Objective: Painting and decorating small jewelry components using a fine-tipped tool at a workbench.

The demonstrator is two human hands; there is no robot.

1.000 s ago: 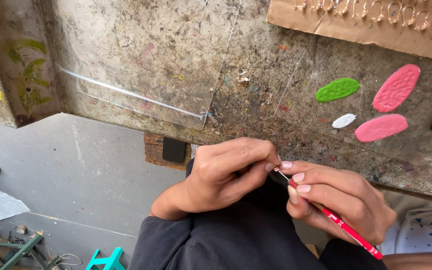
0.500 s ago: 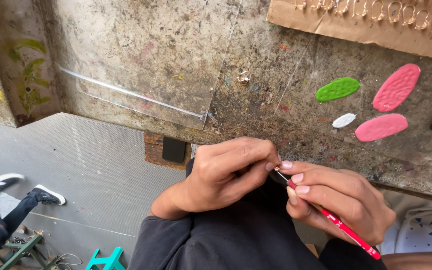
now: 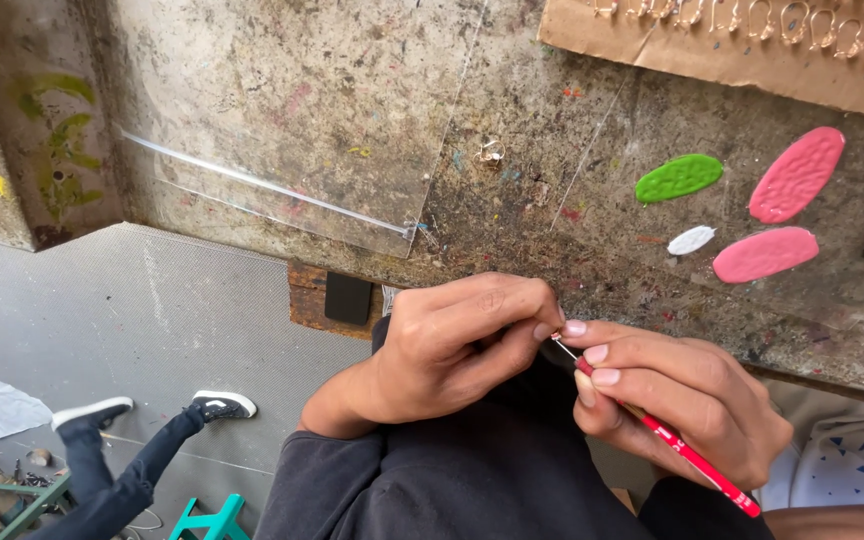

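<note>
Below a stained workbench [image 3: 372,130], hands pinch a slim red tool [image 3: 687,455].

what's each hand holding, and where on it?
Right hand: thin red tool, gripped near its metal tip. Left hand: pinches something tiny at that tip; too small to tell.

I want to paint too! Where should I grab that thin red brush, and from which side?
Grip the thin red brush on its red handle a little behind the tip, much as the right hand does. Come from the right: the handle slants down that way, while the left hand crowds the tip.
</note>
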